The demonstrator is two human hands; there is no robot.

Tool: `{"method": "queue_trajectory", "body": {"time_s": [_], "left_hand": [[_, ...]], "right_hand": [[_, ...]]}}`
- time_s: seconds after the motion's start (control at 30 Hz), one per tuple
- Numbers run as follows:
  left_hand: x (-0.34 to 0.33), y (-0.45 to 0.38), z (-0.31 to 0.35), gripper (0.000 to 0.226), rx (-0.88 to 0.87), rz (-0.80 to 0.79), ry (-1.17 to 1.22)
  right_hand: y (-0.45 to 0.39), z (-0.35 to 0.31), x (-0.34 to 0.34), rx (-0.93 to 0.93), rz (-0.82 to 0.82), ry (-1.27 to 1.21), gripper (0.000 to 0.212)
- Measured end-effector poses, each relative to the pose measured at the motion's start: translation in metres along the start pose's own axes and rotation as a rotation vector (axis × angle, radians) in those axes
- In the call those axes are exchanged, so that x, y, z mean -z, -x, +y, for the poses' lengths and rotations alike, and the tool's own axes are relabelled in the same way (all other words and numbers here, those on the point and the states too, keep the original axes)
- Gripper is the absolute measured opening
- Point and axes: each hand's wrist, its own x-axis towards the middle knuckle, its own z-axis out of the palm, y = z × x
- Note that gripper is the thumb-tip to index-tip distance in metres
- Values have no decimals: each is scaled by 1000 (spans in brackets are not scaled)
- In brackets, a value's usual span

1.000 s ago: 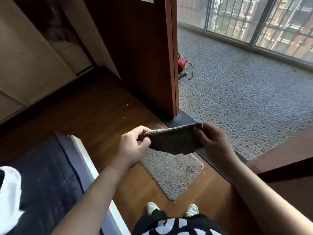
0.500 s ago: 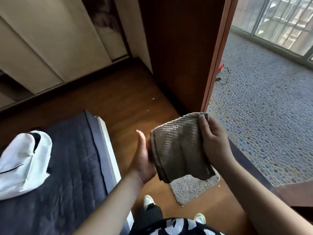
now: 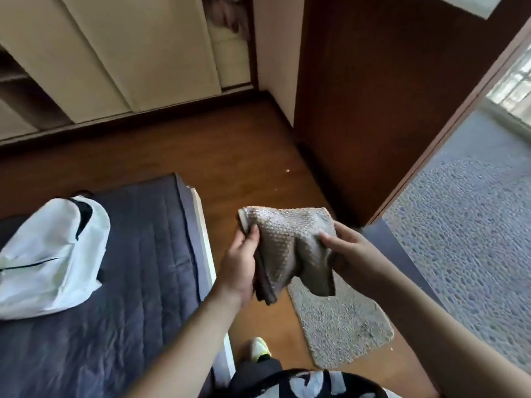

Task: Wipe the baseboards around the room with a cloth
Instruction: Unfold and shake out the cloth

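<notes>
Above wooden floor (image 3: 235,156), hands hold rumpled grey-brown cloth (image 3: 290,242).

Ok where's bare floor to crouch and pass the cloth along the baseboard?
Bare wooden floor runs between the bed and the dark baseboard under the wardrobe doors. It's tighter nearer you, where the grey mat fills the gap beside the bed.
</notes>
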Motion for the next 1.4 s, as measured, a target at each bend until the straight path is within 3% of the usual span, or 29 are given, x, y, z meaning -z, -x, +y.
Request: {"method": "queue_trajectory", "body": {"time_s": [0.2,0.43,0.57,0.67,0.73,0.83,0.93,0.97,1.1,1.27,1.4], "left_hand": [[43,-43,49,22,-4,-4,55],[80,-106,76,16,-136,62,-304],[73,-147,87,18,-1,120,-275],[59,-176,97,39,224,-17,17],[50,-195,100,51,229,-123,110],[35,-228,102,69,189,-166,55],[22,-261,109,111,192,-91,-46],[19,-272,112,113,169,-68,-85],[13,-311,125,50,93,-22,-161],[31,-357,151,41,174,10,-47],[54,-401,168,28,167,159,-81]], "right_hand": [[-47,21,-47,-130,-175,118,52],[-101,-10,-55,74,84,443,34],[-139,-29,-54,173,145,651,28],[-177,-42,-46,214,192,624,30],[-205,-53,-37,213,213,572,31],[-245,-73,-23,149,198,445,33],[-281,-92,-15,76,74,336,39],[-292,-98,-13,62,26,297,44],[-334,-116,-11,73,-67,288,62],[-386,-128,-27,54,-129,256,64],[-436,-135,-57,60,-110,219,61]]}}
